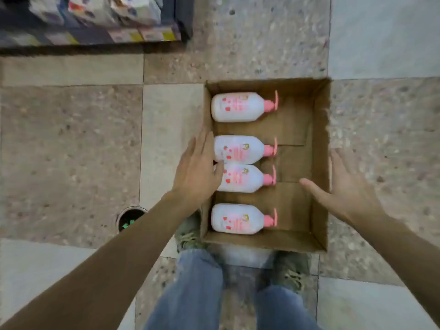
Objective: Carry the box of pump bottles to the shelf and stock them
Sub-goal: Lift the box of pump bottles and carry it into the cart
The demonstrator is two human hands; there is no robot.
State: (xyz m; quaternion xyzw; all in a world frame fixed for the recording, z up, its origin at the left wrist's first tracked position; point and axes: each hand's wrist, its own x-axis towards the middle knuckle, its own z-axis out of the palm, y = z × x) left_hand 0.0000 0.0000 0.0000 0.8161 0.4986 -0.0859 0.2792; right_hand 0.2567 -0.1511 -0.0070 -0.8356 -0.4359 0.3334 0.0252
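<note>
Cardboard box [320,163], open top, sits on the tiled floor [71,139] just ahead of the person's shoes [188,238]. Four white pump bottles [238,107] with pink pumps lie flat inside along the box's left wall, pumps pointing to its middle; the two centre ones touch. Left hand [197,167], fingers spread, over the box's left wall, thumb against a centre bottle. Right hand [342,184], fingers spread, at the box's right wall, gripping nothing. Shelf [95,27] beyond the box, far left, blurred.
</note>
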